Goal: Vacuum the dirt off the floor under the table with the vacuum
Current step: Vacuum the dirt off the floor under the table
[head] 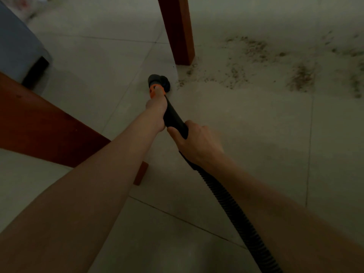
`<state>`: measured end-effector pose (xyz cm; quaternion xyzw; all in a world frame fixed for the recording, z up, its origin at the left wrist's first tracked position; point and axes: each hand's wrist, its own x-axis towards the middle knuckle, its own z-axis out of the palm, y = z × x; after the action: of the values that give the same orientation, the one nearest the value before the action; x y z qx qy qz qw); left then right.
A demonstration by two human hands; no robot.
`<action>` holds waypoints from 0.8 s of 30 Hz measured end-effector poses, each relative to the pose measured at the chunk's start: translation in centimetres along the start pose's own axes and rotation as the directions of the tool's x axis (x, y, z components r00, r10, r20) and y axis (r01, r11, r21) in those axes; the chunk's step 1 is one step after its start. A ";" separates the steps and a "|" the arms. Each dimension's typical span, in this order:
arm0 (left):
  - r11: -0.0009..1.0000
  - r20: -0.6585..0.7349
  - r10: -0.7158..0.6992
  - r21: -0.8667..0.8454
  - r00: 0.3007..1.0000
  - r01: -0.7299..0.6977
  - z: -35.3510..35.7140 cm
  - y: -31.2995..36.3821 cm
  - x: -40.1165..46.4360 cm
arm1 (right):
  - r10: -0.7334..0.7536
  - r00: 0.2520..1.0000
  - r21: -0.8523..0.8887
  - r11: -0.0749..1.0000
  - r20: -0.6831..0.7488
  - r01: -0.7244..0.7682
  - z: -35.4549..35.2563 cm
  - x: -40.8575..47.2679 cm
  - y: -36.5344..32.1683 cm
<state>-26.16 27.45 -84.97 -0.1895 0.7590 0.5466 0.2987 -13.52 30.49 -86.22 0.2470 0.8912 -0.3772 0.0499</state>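
Left hand point(156, 113), right hand point(194, 142) gripping

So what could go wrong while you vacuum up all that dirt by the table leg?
The nozzle sits close to the table leg, so a sweep toward the dirt might bump it. Dirt hugging the leg's base could get missed. The hose trails back between both arms, so it might snag as the left hand and right hand push the wand forward.
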 end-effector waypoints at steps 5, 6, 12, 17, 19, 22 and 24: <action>1.000 0.053 0.005 0.019 0.999 -0.006 0.8 0.2 0.0 | 0.028 0.999 -0.015 0.999 -0.032 -0.028 -0.1 -0.3 0.2; 1.000 0.060 0.010 0.021 0.998 -0.011 0.9 0.2 -0.1 | 0.033 0.999 -0.003 0.999 -0.033 -0.034 -0.1 -0.3 0.2; 0.996 -0.054 0.052 0.071 0.997 -0.048 0.5 -0.3 -0.5 | -0.004 1.000 0.048 0.999 0.027 0.002 -0.2 -0.5 0.5; 0.997 -0.100 0.051 0.067 0.994 -0.045 -0.4 -1.3 -0.9 | -0.038 0.996 0.091 0.995 0.080 0.031 0.2 -0.9 0.7; 0.998 -0.073 0.034 0.058 0.997 -0.029 -0.3 -1.3 -1.2 | -0.026 0.998 0.109 0.994 0.064 0.019 0.1 -1.1 0.8; 0.999 -0.007 0.020 0.047 1.000 -0.020 0.4 -1.0 -1.8 | 0.003 1.000 0.089 0.996 0.016 -0.004 -0.2 -1.4 1.0; 0.998 0.046 0.026 0.050 0.999 -0.029 1.1 -0.8 -2.1 | 0.037 0.999 0.114 0.993 -0.015 -0.035 -0.3 -1.5 1.4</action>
<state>-23.84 28.15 -84.44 -0.1590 0.7683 0.5353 0.3130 -11.50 30.89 -86.53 0.2686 0.8641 -0.4243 0.0348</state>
